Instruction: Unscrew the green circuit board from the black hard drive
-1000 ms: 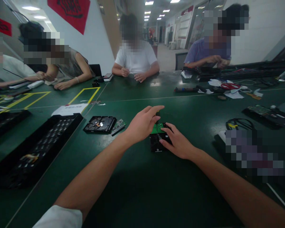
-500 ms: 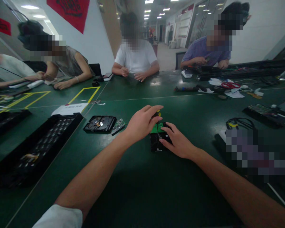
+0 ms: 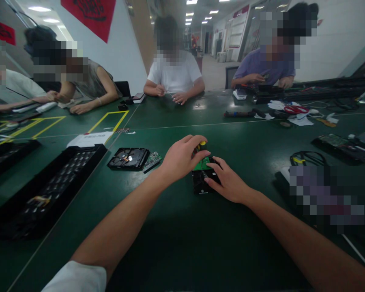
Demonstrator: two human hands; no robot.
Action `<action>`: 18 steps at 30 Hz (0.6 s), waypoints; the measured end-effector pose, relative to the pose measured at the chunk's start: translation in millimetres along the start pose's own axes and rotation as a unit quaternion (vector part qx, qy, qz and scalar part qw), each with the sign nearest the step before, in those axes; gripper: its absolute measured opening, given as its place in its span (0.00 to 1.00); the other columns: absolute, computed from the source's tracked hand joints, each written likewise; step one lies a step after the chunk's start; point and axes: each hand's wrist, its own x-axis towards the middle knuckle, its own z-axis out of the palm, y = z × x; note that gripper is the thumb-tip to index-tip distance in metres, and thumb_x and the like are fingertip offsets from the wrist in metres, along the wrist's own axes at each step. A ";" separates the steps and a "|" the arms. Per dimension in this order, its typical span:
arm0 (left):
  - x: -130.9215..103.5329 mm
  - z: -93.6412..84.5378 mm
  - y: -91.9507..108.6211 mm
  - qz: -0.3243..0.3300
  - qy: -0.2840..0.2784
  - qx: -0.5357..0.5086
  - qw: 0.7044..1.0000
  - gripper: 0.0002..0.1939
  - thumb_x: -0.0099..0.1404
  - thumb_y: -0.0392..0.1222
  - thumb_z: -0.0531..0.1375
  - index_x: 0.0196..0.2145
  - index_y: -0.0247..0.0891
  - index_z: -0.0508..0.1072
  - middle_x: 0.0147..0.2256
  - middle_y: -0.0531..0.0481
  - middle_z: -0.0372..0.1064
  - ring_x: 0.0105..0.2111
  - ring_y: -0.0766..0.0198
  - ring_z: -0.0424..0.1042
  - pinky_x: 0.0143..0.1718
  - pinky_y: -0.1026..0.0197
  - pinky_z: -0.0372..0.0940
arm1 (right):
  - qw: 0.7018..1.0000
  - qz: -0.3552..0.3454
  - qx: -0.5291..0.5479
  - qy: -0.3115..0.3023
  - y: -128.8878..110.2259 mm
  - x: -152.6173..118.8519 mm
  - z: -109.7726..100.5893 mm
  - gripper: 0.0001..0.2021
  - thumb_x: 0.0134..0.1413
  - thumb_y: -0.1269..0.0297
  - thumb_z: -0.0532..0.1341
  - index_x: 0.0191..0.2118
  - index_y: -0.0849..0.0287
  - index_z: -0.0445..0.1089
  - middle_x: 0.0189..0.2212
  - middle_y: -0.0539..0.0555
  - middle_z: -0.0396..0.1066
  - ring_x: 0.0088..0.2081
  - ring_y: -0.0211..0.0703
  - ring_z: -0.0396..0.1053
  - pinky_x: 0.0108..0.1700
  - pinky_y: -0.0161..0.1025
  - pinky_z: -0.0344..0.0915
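Observation:
In front of me on the green table lies a black hard drive [image 3: 200,187] with a green circuit board [image 3: 198,165] on its far half. A small screwdriver with a yellow-topped handle [image 3: 203,143] stands over the board, its thin shaft pointing down. The fingers of my left hand [image 3: 182,156] are closed round that handle. My right hand [image 3: 229,180] rests at the drive's right side, thumb and fingertips on the drive and board near the shaft. To the left sit another opened hard drive [image 3: 129,158] and a loose circuit board [image 3: 153,161].
A long black tray [image 3: 79,168] with small parts lies at the left, a white paper [image 3: 89,139] behind it. On the right are a coiled black cable [image 3: 307,157] and a black device with a board [image 3: 340,147]. Several people sit across the table.
My left fingers have shifted on the screwdriver handle, and its yellow top shows differently between them. My right hand and the hard drive have stayed in place.

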 end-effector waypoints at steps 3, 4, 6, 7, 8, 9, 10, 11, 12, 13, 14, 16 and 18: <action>0.2 0.5 -0.1 -0.001 0.000 -0.007 1.000 0.13 0.74 0.44 0.64 0.53 0.40 0.75 0.44 0.45 0.76 0.38 0.59 0.77 0.44 0.55 0.73 | 1.000 -0.001 0.005 -0.004 0.3 0.0 0.2 0.29 0.71 0.41 0.55 0.69 0.51 0.60 0.74 0.63 0.49 0.72 0.67 0.57 0.68 0.68 0.64; 0.1 0.7 -0.6 -0.002 0.000 -0.009 1.000 0.13 0.74 0.44 0.64 0.54 0.39 0.74 0.45 0.44 0.77 0.39 0.59 0.78 0.45 0.55 0.73 | 1.000 0.000 0.007 -0.004 0.3 0.0 0.3 0.30 0.71 0.41 0.55 0.70 0.51 0.59 0.74 0.63 0.49 0.72 0.66 0.57 0.68 0.68 0.63; -0.2 0.9 -2.0 -0.005 0.002 -0.013 1.000 0.15 0.75 0.41 0.62 0.57 0.39 0.73 0.49 0.42 0.77 0.44 0.57 0.79 0.48 0.53 0.74 | 1.000 0.003 0.012 -0.002 0.2 -0.2 0.0 0.31 0.71 0.41 0.55 0.71 0.51 0.57 0.75 0.64 0.48 0.73 0.66 0.55 0.69 0.68 0.62; -0.5 0.9 -2.9 -0.007 0.002 -0.016 1.000 0.17 0.75 0.39 0.61 0.60 0.39 0.72 0.52 0.42 0.77 0.46 0.56 0.79 0.50 0.52 0.74 | 1.000 0.006 0.012 -0.003 -0.1 -0.3 -0.4 0.32 0.71 0.40 0.55 0.71 0.52 0.56 0.75 0.65 0.47 0.74 0.66 0.54 0.70 0.68 0.61; -0.8 0.8 -3.6 -0.008 0.002 -0.019 1.000 0.19 0.75 0.38 0.61 0.62 0.38 0.71 0.53 0.41 0.77 0.48 0.55 0.79 0.52 0.52 0.74 | 1.000 0.011 0.012 -0.007 -0.4 -0.5 -0.9 0.33 0.71 0.40 0.55 0.72 0.53 0.55 0.76 0.66 0.46 0.74 0.67 0.52 0.71 0.67 0.59; -1.0 0.6 -4.1 -0.010 0.001 -0.021 1.000 0.21 0.75 0.38 0.61 0.64 0.38 0.69 0.54 0.41 0.77 0.49 0.55 0.79 0.53 0.51 0.74 | 1.000 0.016 0.013 -0.013 -0.7 -0.6 -1.4 0.34 0.70 0.39 0.54 0.72 0.54 0.54 0.76 0.67 0.45 0.75 0.67 0.50 0.72 0.67 0.58; -1.1 0.3 -4.4 -0.011 0.000 -0.023 1.000 0.22 0.75 0.37 0.60 0.65 0.38 0.69 0.55 0.41 0.77 0.49 0.54 0.79 0.53 0.51 0.74 | 1.000 0.021 0.014 -0.019 -0.7 -0.6 -1.9 0.35 0.71 0.38 0.54 0.73 0.55 0.54 0.77 0.68 0.44 0.76 0.67 0.49 0.72 0.68 0.56; -1.0 0.0 -4.3 -0.011 -0.001 -0.023 1.000 0.22 0.75 0.38 0.61 0.65 0.38 0.69 0.54 0.41 0.77 0.49 0.54 0.79 0.53 0.51 0.74 | 0.999 0.026 0.017 -0.024 -0.5 -0.4 -2.2 0.36 0.71 0.38 0.53 0.73 0.56 0.53 0.77 0.68 0.43 0.76 0.67 0.47 0.73 0.68 0.55; -0.8 -0.3 -3.9 -0.010 -0.001 -0.022 1.000 0.22 0.75 0.38 0.61 0.64 0.38 0.70 0.54 0.41 0.78 0.48 0.54 0.79 0.52 0.51 0.74 | 0.999 0.029 0.021 -0.026 0.2 0.1 -2.2 0.37 0.71 0.38 0.53 0.74 0.56 0.52 0.77 0.68 0.42 0.77 0.67 0.46 0.73 0.68 0.55; -0.5 -0.6 -3.2 -0.010 0.001 -0.019 1.000 0.20 0.75 0.39 0.62 0.63 0.38 0.71 0.52 0.42 0.78 0.47 0.55 0.79 0.51 0.52 0.74 | 0.999 0.030 0.027 -0.024 1.4 0.9 -1.8 0.37 0.71 0.38 0.52 0.74 0.56 0.51 0.77 0.68 0.43 0.77 0.67 0.46 0.73 0.68 0.54; -0.1 -0.9 -2.4 -0.009 0.003 -0.017 1.000 0.19 0.75 0.39 0.62 0.61 0.39 0.73 0.51 0.42 0.78 0.46 0.55 0.79 0.49 0.52 0.74 | 0.999 0.030 0.033 -0.023 3.3 2.3 -1.0 0.37 0.71 0.38 0.52 0.75 0.56 0.51 0.77 0.68 0.43 0.77 0.66 0.46 0.73 0.67 0.54; 0.7 -1.4 -0.8 -0.009 0.007 -0.015 1.000 0.15 0.74 0.41 0.65 0.56 0.40 0.75 0.47 0.44 0.78 0.42 0.57 0.79 0.46 0.54 0.74 | 0.999 0.019 0.045 -0.006 8.5 6.2 1.2 0.37 0.71 0.38 0.52 0.74 0.57 0.52 0.77 0.69 0.46 0.77 0.65 0.45 0.74 0.66 0.52; 1.2 -1.7 0.4 -0.010 0.007 -0.013 1.000 0.14 0.72 0.43 0.66 0.53 0.40 0.77 0.44 0.45 0.77 0.39 0.58 0.78 0.44 0.56 0.73 | 0.998 0.010 0.054 0.006 14.6 11.4 3.4 0.38 0.71 0.37 0.51 0.75 0.57 0.53 0.76 0.68 0.49 0.77 0.64 0.45 0.75 0.66 0.50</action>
